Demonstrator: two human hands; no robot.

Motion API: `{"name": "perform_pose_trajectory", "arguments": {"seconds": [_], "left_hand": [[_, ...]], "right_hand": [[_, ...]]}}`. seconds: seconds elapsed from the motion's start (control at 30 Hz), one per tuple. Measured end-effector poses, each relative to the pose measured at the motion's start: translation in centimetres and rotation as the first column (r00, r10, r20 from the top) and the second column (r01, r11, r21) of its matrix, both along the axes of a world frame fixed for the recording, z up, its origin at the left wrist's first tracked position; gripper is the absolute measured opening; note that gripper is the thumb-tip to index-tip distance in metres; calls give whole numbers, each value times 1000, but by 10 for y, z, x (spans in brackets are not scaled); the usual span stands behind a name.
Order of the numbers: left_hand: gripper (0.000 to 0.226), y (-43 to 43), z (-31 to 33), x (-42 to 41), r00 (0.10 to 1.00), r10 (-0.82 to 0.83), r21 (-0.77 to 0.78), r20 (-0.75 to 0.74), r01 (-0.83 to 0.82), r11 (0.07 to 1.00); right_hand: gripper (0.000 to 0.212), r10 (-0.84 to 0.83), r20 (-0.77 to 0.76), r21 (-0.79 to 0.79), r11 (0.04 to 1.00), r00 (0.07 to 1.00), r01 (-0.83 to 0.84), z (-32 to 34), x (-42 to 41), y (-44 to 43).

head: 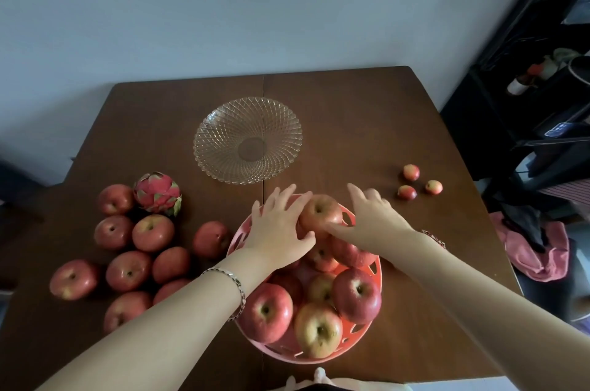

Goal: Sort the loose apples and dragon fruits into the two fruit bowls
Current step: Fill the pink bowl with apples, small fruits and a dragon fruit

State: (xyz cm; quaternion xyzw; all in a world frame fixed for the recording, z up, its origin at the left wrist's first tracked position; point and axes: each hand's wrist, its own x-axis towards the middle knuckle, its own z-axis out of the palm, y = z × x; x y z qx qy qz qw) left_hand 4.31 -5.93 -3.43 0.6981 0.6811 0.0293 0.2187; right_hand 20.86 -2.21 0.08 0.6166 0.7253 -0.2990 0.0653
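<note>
Dark wooden table [351, 122] holds the orange bowl [367, 326], where left hand [277, 224] and right hand [373, 218] spread fingers around an apple [321, 212] between them, seemingly settling it; loose apples [127, 269] likely follow.

Dim, flat, bluish light; soft shadows under the apples [129, 270]; slightly soft focus; wide-angle bending at frame edges.

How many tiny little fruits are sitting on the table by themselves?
3, all on the right side of the table: one farthest back, one in front of it to the left, one to the right. None look hidden.
</note>
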Motion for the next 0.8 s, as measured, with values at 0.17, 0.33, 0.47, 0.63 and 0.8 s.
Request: {"name": "perform_pose_trajectory", "arguments": {"seconds": [0.17,0.33,0.47,0.63,0.8], "left_hand": [[77,12,1,9,979,-170,-41,-115,166,985],[76,20,6,14,969,-193,-88,-153,181,980],[76,19,4,20,956,-202,-67,-212,192,979],[75,18,4,26,924,-219,-30,-314,221,975],[77,15,0,32,891,-199,27,-409,230,973]], "right_hand": [[75,43,162,-38,999,986,-37,-6,5,-34],[71,-15,180,30,999,984,10,-12,4,-34],[70,-11,196,28,1000,980,6,-15,5,-27],[76,2,170,-1,1000,985,-2,-18,15,-25],[72,-1,116,-8,1000,993,2,-20,20,-25]]}}
